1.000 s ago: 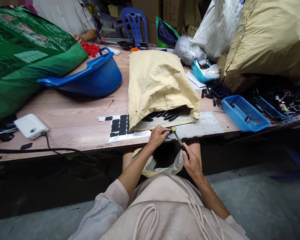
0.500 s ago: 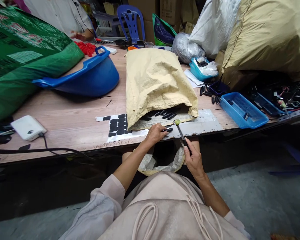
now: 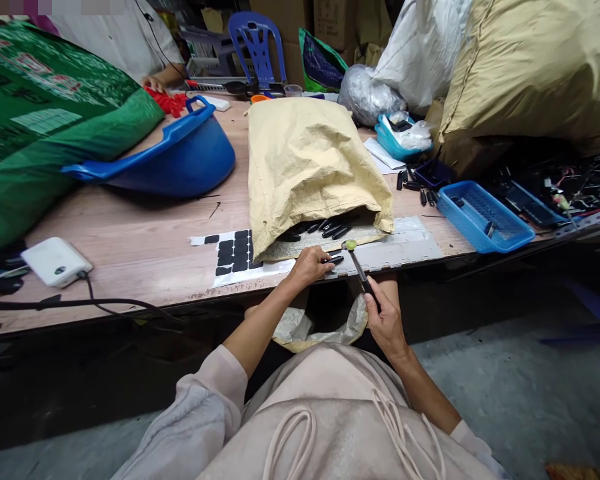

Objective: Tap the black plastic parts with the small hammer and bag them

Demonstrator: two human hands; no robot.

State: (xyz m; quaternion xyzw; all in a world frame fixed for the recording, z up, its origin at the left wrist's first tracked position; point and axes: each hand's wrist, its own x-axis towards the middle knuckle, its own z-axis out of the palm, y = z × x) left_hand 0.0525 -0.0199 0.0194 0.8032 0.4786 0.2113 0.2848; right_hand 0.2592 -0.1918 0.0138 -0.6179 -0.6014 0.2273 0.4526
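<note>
At the table's front edge my left hand (image 3: 307, 268) pinches a small black elongated piece (image 3: 336, 260); its exact kind does not show. My right hand (image 3: 386, 313) is wrapped round the dark handle of a small hammer (image 3: 359, 267), whose yellow-green head is raised close by the black piece, to its upper right. A grey-white board (image 3: 405, 244) lies under the piece. Behind it a yellow woven sack (image 3: 310, 160) lies with its mouth facing me, and several similar black pieces (image 3: 333, 228) show inside. On my lap an open sack (image 3: 353, 323) hangs below the table edge.
A blue basin (image 3: 180, 157) and a green sack (image 3: 55, 133) stand at the left, near a white box (image 3: 57, 260) with a cable. Black stickers (image 3: 233, 253) lie beside the yellow sack. On the right is a blue basket (image 3: 485, 217). Another person's hand (image 3: 155, 83) shows behind.
The view has shifted slightly. The hammer and both hands have hardly moved, and my left hand still holds the black piece. The other person's hand behind is nearer the red material.
</note>
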